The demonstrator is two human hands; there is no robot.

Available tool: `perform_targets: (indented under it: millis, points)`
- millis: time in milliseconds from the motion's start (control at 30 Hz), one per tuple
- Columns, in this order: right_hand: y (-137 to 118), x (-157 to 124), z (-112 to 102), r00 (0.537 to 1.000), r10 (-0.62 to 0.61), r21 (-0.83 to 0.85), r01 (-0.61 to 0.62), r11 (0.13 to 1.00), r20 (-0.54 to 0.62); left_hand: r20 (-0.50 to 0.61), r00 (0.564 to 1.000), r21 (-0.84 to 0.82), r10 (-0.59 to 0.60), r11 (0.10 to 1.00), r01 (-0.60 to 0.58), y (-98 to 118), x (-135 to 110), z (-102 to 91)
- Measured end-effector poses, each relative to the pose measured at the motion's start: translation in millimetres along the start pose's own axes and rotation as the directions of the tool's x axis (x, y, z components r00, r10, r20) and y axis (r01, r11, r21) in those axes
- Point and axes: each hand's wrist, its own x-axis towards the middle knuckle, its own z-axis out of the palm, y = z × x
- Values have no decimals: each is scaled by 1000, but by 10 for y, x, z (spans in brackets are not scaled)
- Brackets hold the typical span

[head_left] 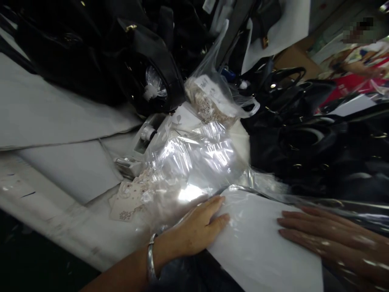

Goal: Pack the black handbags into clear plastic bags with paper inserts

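Note:
A white sheet [267,239] lies in front of me with clear plastic film over at least part of it. My left hand [194,229], with a silver bangle [151,257] at the wrist, rests at the sheet's left edge, thumb apart from the fingers. From the right, my right hand [337,243] reaches across the sheet with fingers stretched out flat; shiny plastic seems to cover it. Just beyond my left hand is a pile of clear plastic bags [194,162]. Patterned cards [129,200] stick out at the pile's left side.
Black handbags [146,52] crowd the back left, and more black bags [310,134] fill the right. A knotted clear bag [212,97] of tan material stands behind the pile. Large white sheets [54,105] cover the left. Someone in red [349,87] is at the far right.

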Motion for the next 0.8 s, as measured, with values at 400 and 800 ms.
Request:
perform_targets:
  millis: [400,800]
  points:
    - [-417,-189,-634,950,203,144,-172,975,-236,-33,990,230,140,965,-129,124,48,-46]
    - [-974,-1190,-401,541,830,778,-462,426,-134,-396,702,150,592,796,-586,1936,-832,34]
